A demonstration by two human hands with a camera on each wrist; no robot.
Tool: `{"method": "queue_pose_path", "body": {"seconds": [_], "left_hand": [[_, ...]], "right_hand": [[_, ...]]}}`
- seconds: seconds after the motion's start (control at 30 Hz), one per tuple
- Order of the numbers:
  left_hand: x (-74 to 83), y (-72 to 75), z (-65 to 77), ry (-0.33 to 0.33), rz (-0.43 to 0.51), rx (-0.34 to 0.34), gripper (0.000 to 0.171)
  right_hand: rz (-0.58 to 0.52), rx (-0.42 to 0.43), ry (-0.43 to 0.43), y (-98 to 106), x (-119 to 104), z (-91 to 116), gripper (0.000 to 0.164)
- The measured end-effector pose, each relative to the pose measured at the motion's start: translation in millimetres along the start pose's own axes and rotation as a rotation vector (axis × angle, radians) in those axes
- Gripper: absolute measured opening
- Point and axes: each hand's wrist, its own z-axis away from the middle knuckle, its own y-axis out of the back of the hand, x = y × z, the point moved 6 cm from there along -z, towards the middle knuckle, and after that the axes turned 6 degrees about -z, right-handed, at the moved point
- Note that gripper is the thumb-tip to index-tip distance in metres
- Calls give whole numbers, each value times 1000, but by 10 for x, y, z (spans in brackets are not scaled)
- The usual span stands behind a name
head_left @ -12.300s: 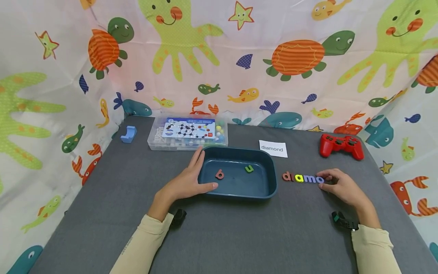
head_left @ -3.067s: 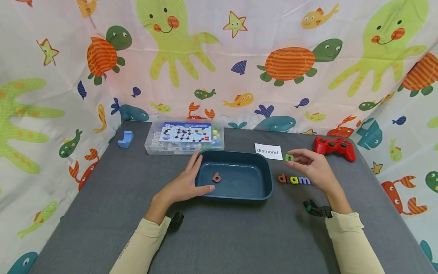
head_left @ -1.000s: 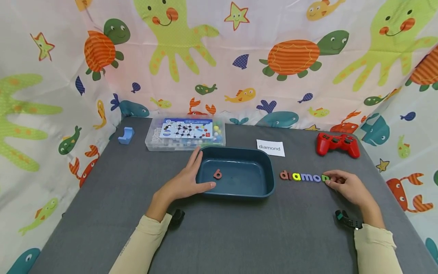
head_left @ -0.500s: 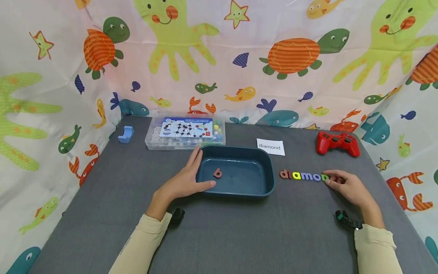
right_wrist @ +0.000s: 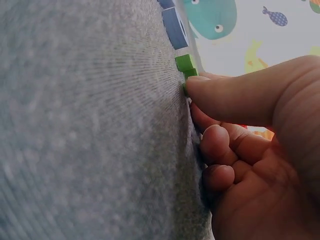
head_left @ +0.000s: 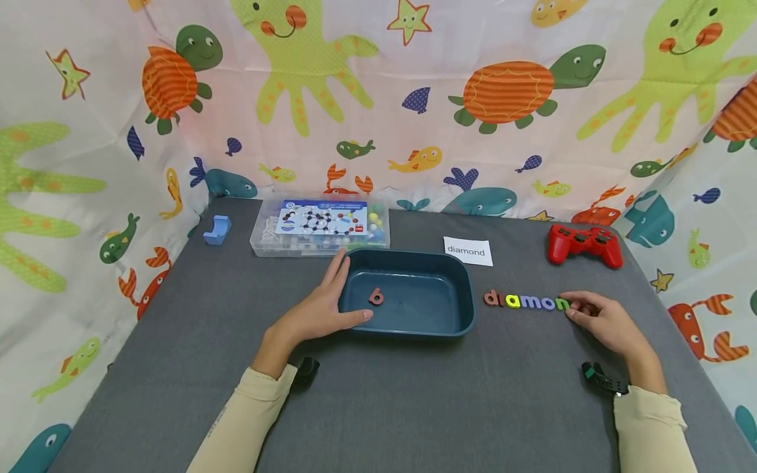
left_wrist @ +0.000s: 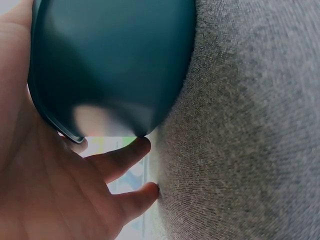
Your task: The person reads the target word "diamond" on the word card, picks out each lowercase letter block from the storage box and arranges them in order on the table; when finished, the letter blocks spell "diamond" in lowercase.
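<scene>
My left hand (head_left: 316, 312) holds the left end of a dark blue tray (head_left: 414, 334), its thumb over the rim and fingers along the outer wall. In the left wrist view, two fingertips reach down beside the tray towards the cloth. A brownish-red letter (head_left: 376, 297), shaped like a b or 6, lies inside the tray. To the right, my right hand (head_left: 609, 322) pinches a green letter n (head_left: 562, 304) on the table. That n ends a row reading "diamon", right after a blue-violet letter o (head_left: 548, 303). The right wrist view shows the thumb against the green letter's side.
Behind the row lies a white card (head_left: 468, 251) printed "diamond". A red game controller (head_left: 584, 246) is at the back right. Behind the tray stands a clear plastic box (head_left: 319, 246) of model pieces, with a blue stand (head_left: 217, 230) to its left.
Over the longer span, the right hand set down the o, took the green letter from the tray and brought it to the row's right end. The left hand stayed on the tray.
</scene>
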Motion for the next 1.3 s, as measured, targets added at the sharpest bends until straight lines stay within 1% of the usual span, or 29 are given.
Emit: {"method": "queue_pose_path", "body": {"seconds": [0.1, 0.2, 0.3, 0.37, 0.43, 0.5, 0.57, 0.6, 0.7, 0.8, 0.9, 1.0, 1.07, 1.2, 1.3], "left_hand": [[-1, 5, -3, 6, -4, -1, 120], [13, 16, -5, -6, -6, 6, 120], [28, 18, -7, -10, -7, 8, 120], [40, 11, -9, -15, -6, 5, 120], [54, 0, -8, -15, -2, -2, 120], [67, -6, -7, -19, 6, -6, 119], [73, -5, -3, -16, 12, -4, 119], [69, -4, -2, -15, 13, -3, 119], [63, 5, 6, -15, 10, 3, 119], [66, 11, 18, -17, 6, 1, 119], [63, 13, 30, -13, 5, -2, 119], [50, 15, 36, -8, 5, 4, 119], [48, 13, 39, -10, 10, 6, 119], [59, 11, 47, -12, 20, 2, 120], [53, 14, 47, -11, 26, 5, 120]], "right_hand": [[-2, 4, 6, 6, 3, -4, 31], [-12, 3, 7, 12, 23, -2, 32], [-30, 15, -19, 40, 72, 26, 36], [-60, 43, -50, 81, 112, 65, 40], [-114, 89, -85, 134, 141, 110, 42], [-190, 150, -104, 191, 135, 143, 38], [-295, 213, -106, 239, 89, 150, 31], [-371, 243, -97, 258, 53, 145, 28], [-627, 328, -29, 289, -110, 95, 27], [-889, 381, 59, 286, -318, 14, 30], [-1057, 419, 134, 263, -572, -88, 34], [-1163, 439, 219, 222, -854, -211, 38], [-1210, 436, 285, 181, -1046, -296, 40], [-1254, 391, 407, 75, -1415, -464, 37], [-1245, 335, 476, -20, -1681, -579, 35]]}}
